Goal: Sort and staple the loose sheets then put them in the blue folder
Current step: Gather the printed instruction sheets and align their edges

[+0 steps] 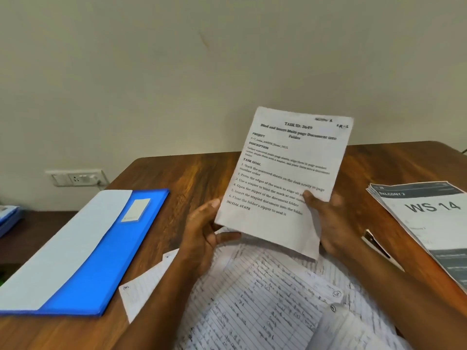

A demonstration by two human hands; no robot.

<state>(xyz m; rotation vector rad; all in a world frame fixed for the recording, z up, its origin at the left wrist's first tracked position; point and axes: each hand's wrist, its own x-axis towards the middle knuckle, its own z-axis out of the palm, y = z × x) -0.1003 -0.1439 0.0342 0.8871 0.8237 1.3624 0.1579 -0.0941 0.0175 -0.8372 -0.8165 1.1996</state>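
At 12 o'clock above the handwritten sheets [255, 299] | your left hand [202, 231] and right hand [328, 223] pinch the printed task sheet [285, 178] | risk: thin grip lets it slip onto the unsorted pile.

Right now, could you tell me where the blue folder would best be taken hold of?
Probably by its right long edge, coming from the right with the left hand. The blue folder lies flat and closed on the wooden desk, so fingers would slide under that edge, which is bare and faces the hands. The loose handwritten sheets lie just right of it.
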